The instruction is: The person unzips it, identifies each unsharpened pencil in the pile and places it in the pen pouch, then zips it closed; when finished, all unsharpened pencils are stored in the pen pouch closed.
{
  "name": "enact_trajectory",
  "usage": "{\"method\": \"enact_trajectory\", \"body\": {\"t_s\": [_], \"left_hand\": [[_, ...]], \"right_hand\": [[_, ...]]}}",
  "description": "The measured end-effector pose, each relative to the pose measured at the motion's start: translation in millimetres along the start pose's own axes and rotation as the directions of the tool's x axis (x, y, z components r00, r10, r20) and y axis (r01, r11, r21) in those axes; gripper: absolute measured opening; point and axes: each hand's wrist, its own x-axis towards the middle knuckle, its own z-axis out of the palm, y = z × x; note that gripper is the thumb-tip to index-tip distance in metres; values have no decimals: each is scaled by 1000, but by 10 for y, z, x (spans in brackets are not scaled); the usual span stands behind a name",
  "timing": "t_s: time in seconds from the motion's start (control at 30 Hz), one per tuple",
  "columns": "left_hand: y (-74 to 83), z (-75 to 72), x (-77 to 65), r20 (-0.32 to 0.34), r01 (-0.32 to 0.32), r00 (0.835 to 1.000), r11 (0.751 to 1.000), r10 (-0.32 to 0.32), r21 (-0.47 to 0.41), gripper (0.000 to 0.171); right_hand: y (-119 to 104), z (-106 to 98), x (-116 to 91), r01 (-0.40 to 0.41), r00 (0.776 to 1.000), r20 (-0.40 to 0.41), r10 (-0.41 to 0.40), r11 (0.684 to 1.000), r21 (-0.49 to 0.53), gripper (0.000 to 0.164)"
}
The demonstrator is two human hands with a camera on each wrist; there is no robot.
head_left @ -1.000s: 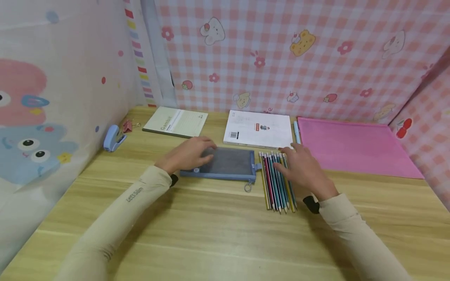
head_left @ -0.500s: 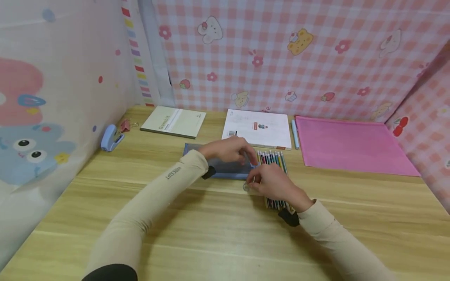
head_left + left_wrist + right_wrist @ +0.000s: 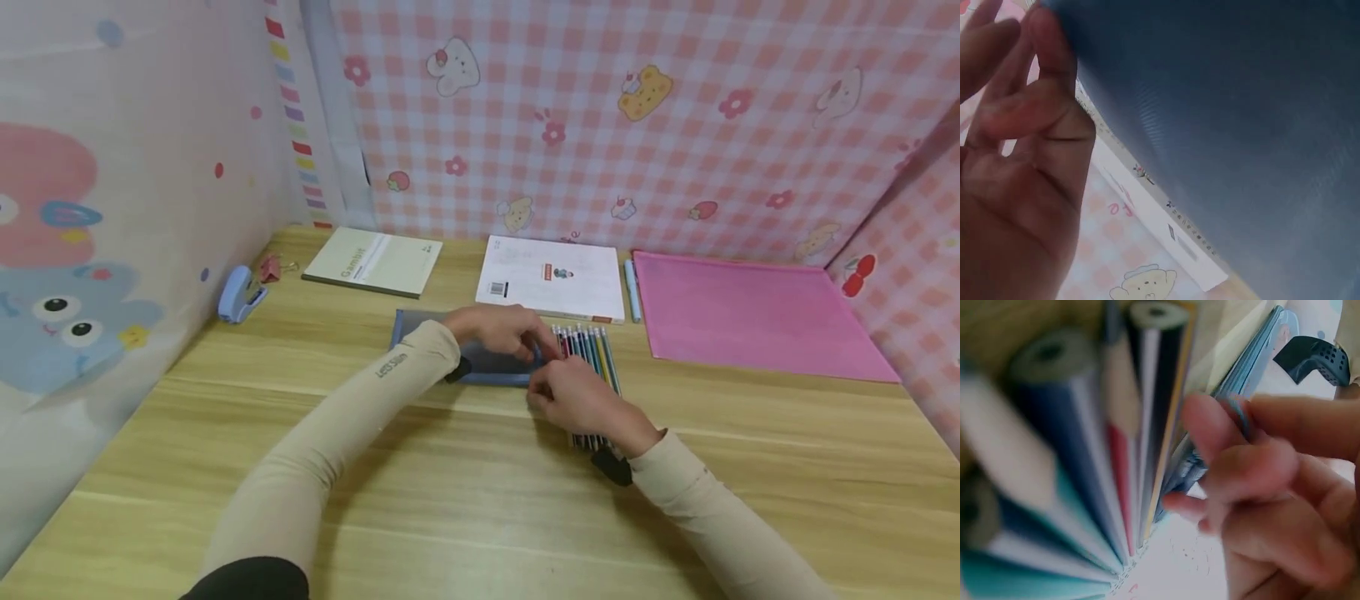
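Observation:
A blue zip pouch (image 3: 495,365) with a dark see-through front lies flat on the wooden table. My left hand (image 3: 504,329) reaches across it and pinches its right end. In the left wrist view the dark blue pouch (image 3: 1229,125) fills the right side, with fingertips at its corner. My right hand (image 3: 576,398) meets the left at that end, thumb and finger pinching a small blue zip pull (image 3: 1239,414); its ring is hidden in the fingers. Several pencils (image 3: 602,354) lie in a row under and beside the right hand, their sharpened and blunt ends (image 3: 1054,362) close in the right wrist view.
Behind the pouch lie a white book (image 3: 551,279) and a pale green notebook (image 3: 375,262). A blue marker (image 3: 632,290) and a pink folder (image 3: 757,317) are at the right. At the left wall stand a blue stapler (image 3: 238,296) and a red binder clip (image 3: 272,268).
My left hand has slid right along the pouch to its right end. The right hand has come left off the pencils and taken hold of the zip pull.

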Motion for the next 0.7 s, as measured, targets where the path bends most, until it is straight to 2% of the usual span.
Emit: {"method": "enact_trajectory", "body": {"t_s": [0.13,0.33,0.43,0.57,0.63,0.7], "left_hand": [[-14,-40,-64,-12,-20,1000,1000,20,18,37],[-22,-156,-212,-145,-33,989,999,38,36,31],[-48,-190,-265,-224,-38,974,999,35,-10,31],[-92,-195,-335,-320,-37,947,991,-6,-127,29],[-120,-184,-369,-364,-26,931,984,-40,-176,27],[-153,-166,-402,-401,-19,914,977,-70,-214,26]], "right_hand": [[14,-36,0,27,988,-150,-25,1000,13,9],[49,-156,75,27,946,-324,8,994,104,6],[75,-213,125,15,922,-384,47,988,156,6],[108,-258,201,-10,897,-426,114,971,239,6],[116,-265,239,-25,893,-420,160,950,310,5],[121,-262,278,-44,890,-395,225,908,417,6]]}}
